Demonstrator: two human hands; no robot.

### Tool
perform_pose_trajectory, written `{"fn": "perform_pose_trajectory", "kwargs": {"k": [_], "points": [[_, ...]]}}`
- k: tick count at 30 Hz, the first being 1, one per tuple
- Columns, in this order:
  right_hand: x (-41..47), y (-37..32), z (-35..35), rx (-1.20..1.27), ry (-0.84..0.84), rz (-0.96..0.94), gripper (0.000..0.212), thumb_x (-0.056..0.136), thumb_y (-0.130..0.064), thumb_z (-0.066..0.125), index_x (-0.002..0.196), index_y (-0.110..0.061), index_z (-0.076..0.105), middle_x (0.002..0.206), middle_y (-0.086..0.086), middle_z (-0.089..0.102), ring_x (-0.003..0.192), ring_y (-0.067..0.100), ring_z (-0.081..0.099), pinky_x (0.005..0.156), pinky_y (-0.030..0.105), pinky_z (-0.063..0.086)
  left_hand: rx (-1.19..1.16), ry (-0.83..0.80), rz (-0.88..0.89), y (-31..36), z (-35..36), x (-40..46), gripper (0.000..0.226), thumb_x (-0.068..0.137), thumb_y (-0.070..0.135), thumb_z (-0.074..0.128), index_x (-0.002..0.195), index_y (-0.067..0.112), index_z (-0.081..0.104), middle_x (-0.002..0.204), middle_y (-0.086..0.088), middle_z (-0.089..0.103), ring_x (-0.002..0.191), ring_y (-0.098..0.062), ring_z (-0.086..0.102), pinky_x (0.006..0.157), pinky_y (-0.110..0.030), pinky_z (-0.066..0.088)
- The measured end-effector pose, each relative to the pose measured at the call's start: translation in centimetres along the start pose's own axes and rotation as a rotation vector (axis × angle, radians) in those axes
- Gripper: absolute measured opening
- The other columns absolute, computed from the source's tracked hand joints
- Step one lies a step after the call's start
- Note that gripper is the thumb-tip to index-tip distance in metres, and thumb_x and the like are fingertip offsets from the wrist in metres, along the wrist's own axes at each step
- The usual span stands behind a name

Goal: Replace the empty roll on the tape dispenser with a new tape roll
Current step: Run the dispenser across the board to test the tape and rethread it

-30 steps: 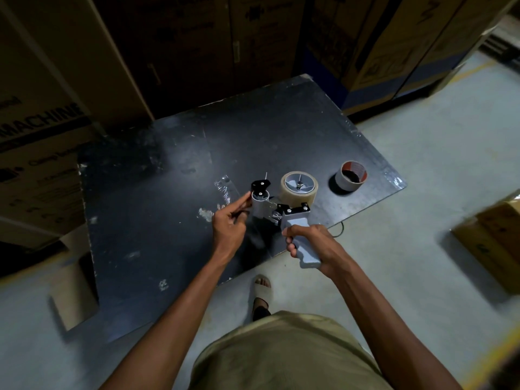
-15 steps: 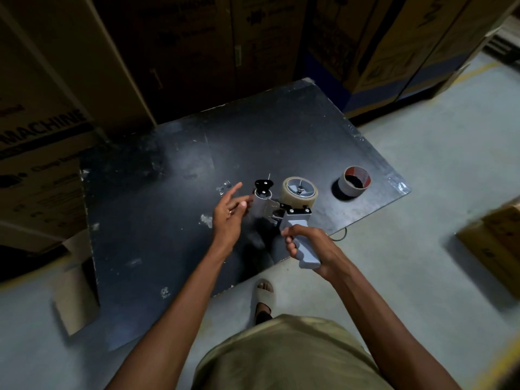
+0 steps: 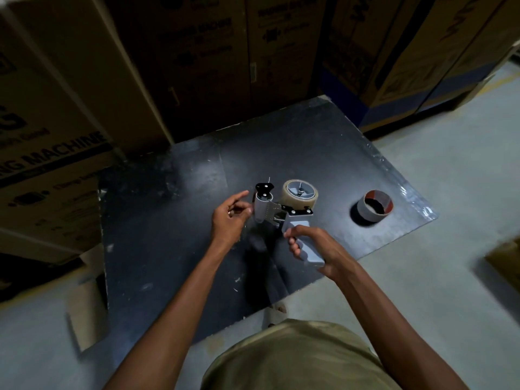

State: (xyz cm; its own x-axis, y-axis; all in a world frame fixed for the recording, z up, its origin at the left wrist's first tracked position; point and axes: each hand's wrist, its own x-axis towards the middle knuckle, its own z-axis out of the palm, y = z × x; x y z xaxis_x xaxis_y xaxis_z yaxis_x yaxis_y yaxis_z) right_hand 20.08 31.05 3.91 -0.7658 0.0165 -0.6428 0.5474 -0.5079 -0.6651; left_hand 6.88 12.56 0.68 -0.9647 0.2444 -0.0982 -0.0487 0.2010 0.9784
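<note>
I hold the grey tape dispenser (image 3: 271, 213) above the black table (image 3: 168, 235). My right hand (image 3: 315, 249) is wrapped around its grey handle. A full roll of clear tape (image 3: 299, 197) sits on the dispenser's hub. My left hand (image 3: 228, 219) hovers just left of the dispenser's front roller, its index finger stretched out and the other fingers loosely curled; I see nothing in it. The empty roll (image 3: 375, 208), a cardboard core with a red inside, stands on the table to the right, apart from both hands.
Tall cardboard boxes (image 3: 197, 66) line the back and left of the table. Another box (image 3: 506, 260) sits on the grey floor at the right. A cardboard piece (image 3: 87, 311) leans by the table's left front corner. My foot (image 3: 278, 308) shows at the near edge.
My left hand let go of the dispenser's front end, pulled back with its fingers spread, and now sits close to the roller again. My right hand keeps its hold on the handle.
</note>
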Motion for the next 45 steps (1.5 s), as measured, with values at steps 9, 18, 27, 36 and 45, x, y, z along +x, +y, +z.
{"fn": "perform_pose_trajectory", "kwargs": {"k": [9,18,27,36,45], "points": [[4.8,-3.6,1.7,-0.030,-0.041,0.022,0.032,0.066,-0.015,0.075,0.094,-0.002,0.068,0.071,0.007,0.060,0.056,0.014,0.054,0.046,0.020,0.048,-0.118,-0.049,-0.112,1.0,-3.0,3.9,0.014,0.092,0.002,0.064,0.098,0.010,0.074,0.077,0.000,0.073,0.065,-0.003,0.066,0.065,-0.017,0.055],[8.0,-5.5,2.5,-0.032,-0.093,0.065,0.027,0.067,-0.013,0.074,0.091,-0.001,0.068,0.070,0.008,0.060,0.056,0.014,0.054,0.045,0.020,0.049,-0.174,0.086,-0.119,0.8,-3.4,5.8,0.015,0.093,0.006,0.065,0.090,0.018,0.074,0.075,0.005,0.077,0.073,-0.006,0.072,0.069,-0.018,0.056],[9.8,-7.0,3.5,0.021,-0.105,0.117,0.006,0.087,-0.003,0.061,0.087,-0.001,0.067,0.066,0.007,0.056,0.047,0.009,0.052,0.040,0.016,0.046,-0.033,0.247,0.028,0.8,-3.6,7.6,0.013,0.088,0.006,0.071,0.092,0.018,0.075,0.066,0.013,0.074,0.064,-0.003,0.070,0.066,-0.018,0.056],[10.1,-8.7,3.8,0.048,-0.149,0.149,0.006,0.092,0.000,0.056,0.089,-0.001,0.062,0.067,0.006,0.054,0.046,0.007,0.051,0.040,0.014,0.045,0.027,0.239,0.066,0.7,-4.6,9.3,0.012,0.087,0.006,0.073,0.094,0.016,0.076,0.070,0.007,0.075,0.068,-0.011,0.071,0.071,-0.028,0.061],[9.5,-9.8,3.8,0.003,-0.198,0.205,0.010,0.095,-0.002,0.055,0.087,-0.003,0.061,0.066,0.004,0.053,0.045,0.005,0.050,0.039,0.013,0.044,0.073,0.178,0.135,1.8,-6.1,9.5,0.010,0.087,0.005,0.073,0.096,0.008,0.075,0.071,0.014,0.076,0.068,-0.007,0.072,0.070,-0.022,0.059]]}}
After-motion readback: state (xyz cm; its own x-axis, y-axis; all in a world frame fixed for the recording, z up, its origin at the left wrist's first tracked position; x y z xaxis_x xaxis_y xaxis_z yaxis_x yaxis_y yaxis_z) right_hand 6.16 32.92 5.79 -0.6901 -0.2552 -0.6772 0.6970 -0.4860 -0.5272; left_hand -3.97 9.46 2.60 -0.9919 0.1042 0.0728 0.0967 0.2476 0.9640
